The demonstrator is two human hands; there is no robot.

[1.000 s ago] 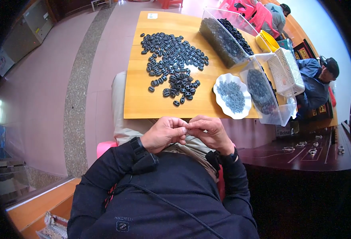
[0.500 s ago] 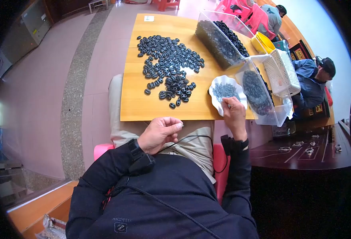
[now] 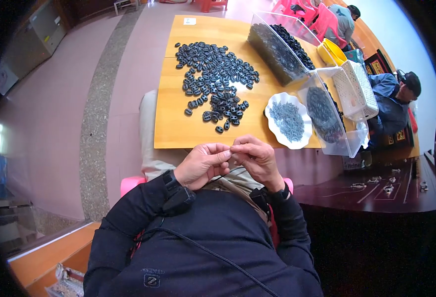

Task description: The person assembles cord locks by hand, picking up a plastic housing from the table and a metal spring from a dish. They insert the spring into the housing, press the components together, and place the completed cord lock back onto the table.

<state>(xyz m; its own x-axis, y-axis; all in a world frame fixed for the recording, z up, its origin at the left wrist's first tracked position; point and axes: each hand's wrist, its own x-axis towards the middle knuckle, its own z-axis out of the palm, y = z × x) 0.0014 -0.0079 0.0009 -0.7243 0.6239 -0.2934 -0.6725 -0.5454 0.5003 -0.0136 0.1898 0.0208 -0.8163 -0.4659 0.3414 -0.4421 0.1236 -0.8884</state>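
Nearest me, over my lap, my left hand (image 3: 204,166) and right hand (image 3: 257,162) meet fingertip to fingertip, thumb and forefinger narrowed to a pinch on each. Whatever sits between them is too small and too covered for me to tell. For work this fine I'd want the left pinch steady and the right doing the adjusting, lightly, with my wrists kept low so nothing springs away; a slip here would likely drop toward my trousers (image 3: 163,159).

Just beyond, on the table (image 3: 171,133), the white scalloped dish (image 3: 297,143) of small greyish bits (image 3: 287,120) stands toward the right, a short reach for my right hand. Left of it spread the black two-holed pieces (image 3: 223,74), the nearer ones piled up; taking from the near edge would disturb the rest least. Past the dish stand two clear bins, a nearer one (image 3: 344,143) and a farther one (image 3: 267,42), both holding dark pieces.
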